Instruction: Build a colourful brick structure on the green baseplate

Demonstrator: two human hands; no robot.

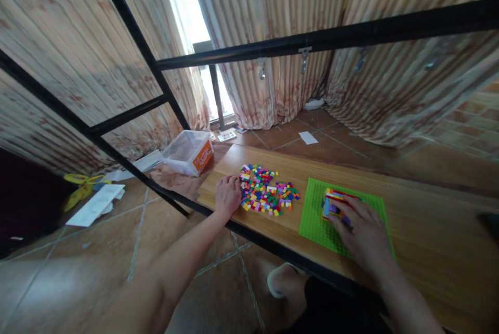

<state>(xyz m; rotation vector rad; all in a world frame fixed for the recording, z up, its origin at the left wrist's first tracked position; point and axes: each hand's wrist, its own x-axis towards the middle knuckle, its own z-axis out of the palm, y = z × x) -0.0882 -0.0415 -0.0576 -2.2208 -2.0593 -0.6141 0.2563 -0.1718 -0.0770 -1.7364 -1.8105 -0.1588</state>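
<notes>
My right hand (366, 227) reaches over a small build of toy bricks (331, 204), its thumb and fingers closed around the sides. Red, yellow, blue and white bricks show in this build, though my fingers cover part of it. Beneath it lies a green studded baseplate (312, 219). At the left edge of a loose pile of colourful small bricks (259, 191), my left hand (228, 195) rests low with its fingers curled. Whatever may be under those fingers is hidden.
The wooden tabletop (421, 219) has a black metal frame, with a black bar (273, 48) crossing beyond it. A clear plastic bin (187, 152) with an orange label stands past the table's left end. Papers (95, 206) lie on the tiled floor; curtains (273, 6) hang behind.
</notes>
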